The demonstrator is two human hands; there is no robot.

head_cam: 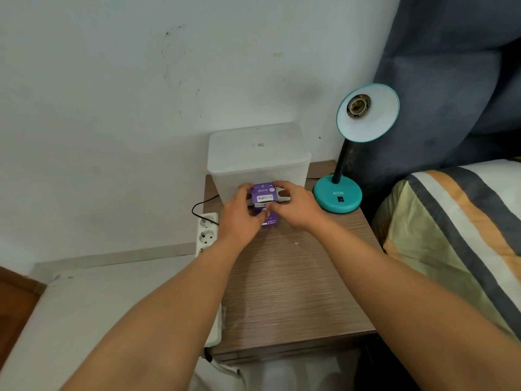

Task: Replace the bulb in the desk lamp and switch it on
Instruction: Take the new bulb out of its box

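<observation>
A teal desk lamp [338, 196] stands at the back right of the wooden bedside table [296, 292]. Its shade [369, 119] faces me and the socket [358, 105] inside holds no bulb. A black switch [340, 199] sits on the lamp's base. In the middle of the table both my hands grip a purple bulb box [263, 197]. My left hand [239, 215] holds its left side. My right hand [293, 207] has fingers on the box's top and right side. The lower part of the box is partly hidden by my fingers.
A white lidded plastic bin [258, 156] stands right behind the box against the wall. A white power strip [207, 235] lies along the table's left edge with a black cord [201, 206]. A bed with a striped cover [451, 235] borders the table's right side.
</observation>
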